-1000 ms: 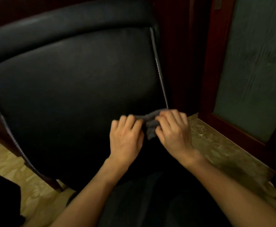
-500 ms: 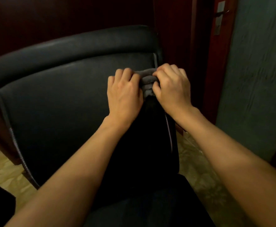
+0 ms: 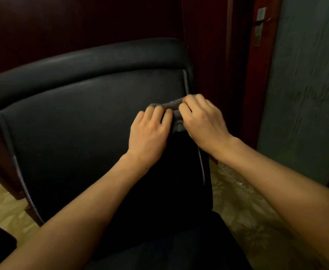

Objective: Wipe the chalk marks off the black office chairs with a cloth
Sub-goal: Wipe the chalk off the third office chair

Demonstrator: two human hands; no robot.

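- Over the last second both hands moved the grey cloth point(image 3: 176, 109) up the black chair point(image 3: 85, 133) back from a low spot near its right edge to just under the padded top roll.
- Half a second on, the left hand point(image 3: 150, 131) and right hand point(image 3: 202, 119) sit a little lower, beside the right-hand piping.
- The right hand's fingers point(image 3: 187, 106) now lie slightly higher than the left's.

1. The chair point(image 3: 85, 137) was covered in black leather-like upholstery, smooth with a dull sheen along its padded top roll.
2. The cloth point(image 3: 176, 110) looked like soft grey terry, matt and napped.
3. The door frame point(image 3: 235, 75) was dark red wood with a slight gloss.
4. The lock plate point(image 3: 259, 26) looked like brushed metal.
5. The floor point(image 3: 243, 207) was polished, patterned stone.
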